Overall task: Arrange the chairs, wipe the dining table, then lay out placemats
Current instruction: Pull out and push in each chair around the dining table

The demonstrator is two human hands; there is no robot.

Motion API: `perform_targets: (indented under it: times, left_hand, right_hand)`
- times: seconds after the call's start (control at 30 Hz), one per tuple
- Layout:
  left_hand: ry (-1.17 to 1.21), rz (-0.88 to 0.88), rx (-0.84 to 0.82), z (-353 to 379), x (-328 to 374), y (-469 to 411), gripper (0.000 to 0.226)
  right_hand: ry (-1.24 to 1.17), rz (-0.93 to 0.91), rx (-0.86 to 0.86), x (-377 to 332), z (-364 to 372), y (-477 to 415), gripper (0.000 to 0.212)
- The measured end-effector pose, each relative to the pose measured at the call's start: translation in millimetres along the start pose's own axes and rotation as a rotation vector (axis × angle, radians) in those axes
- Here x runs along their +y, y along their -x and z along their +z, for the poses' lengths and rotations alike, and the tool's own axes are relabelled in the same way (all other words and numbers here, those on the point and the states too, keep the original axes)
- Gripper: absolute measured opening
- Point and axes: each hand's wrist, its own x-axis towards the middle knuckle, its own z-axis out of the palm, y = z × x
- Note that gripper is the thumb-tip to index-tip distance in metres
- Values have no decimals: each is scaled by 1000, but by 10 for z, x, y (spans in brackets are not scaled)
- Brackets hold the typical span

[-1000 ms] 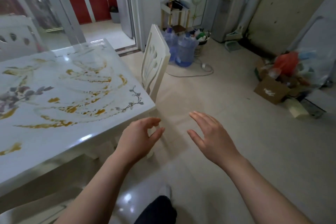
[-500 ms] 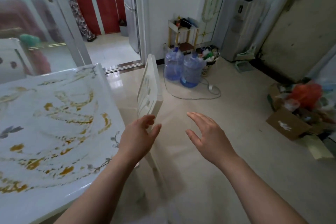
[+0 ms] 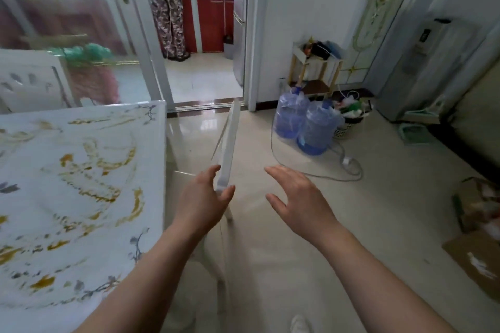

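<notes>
A white dining chair (image 3: pixel 228 140) stands beside the right edge of the dining table (image 3: pixel 81 184), seen edge-on along its backrest. The table top is white with gold and grey flower patterns. My left hand (image 3: pixel 205 200) grips the near end of the backrest's top rail, fingers on the left side and thumb on the right. My right hand (image 3: pixel 297 197) hovers to the right of the chair, fingers spread, holding nothing. A second white chair (image 3: pixel 27 78) stands behind the table's far side.
Two blue water jugs (image 3: pixel 305 124), a small shelf (image 3: pixel 313 67) and a basket (image 3: pixel 349 121) stand by the far wall. A cable with a plug strip (image 3: pixel 349 162) lies on the floor. Cardboard boxes (image 3: pixel 476 257) sit at the right. A person (image 3: pixel 167 8) stands in the kitchen doorway.
I have stepped round to the chair's back. My left hand moved forward and closed on the backrest's top rail. My right hand stayed open beside it.
</notes>
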Motion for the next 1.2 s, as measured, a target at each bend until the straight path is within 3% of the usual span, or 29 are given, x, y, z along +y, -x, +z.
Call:
perform_targets:
  times: [0.43, 0.6, 0.8, 1.2]
  left_hand:
    - [-67, -401, 159, 566, 510, -498, 55]
    - [-91, -523, 187, 664, 485, -699, 57]
    - [-137, -613, 202, 754, 386, -1059, 43]
    - [-150, -742, 77, 789, 260, -1335, 38]
  right_hand:
    - [-20, -389, -235, 1108, -63, -1201, 53]
    - [-47, -505, -313, 1144, 126, -1647, 49]
    - [17, -696, -384, 1033, 411, -2315, 55]
    - [260, -1131, -546, 811, 976, -3235, 46]
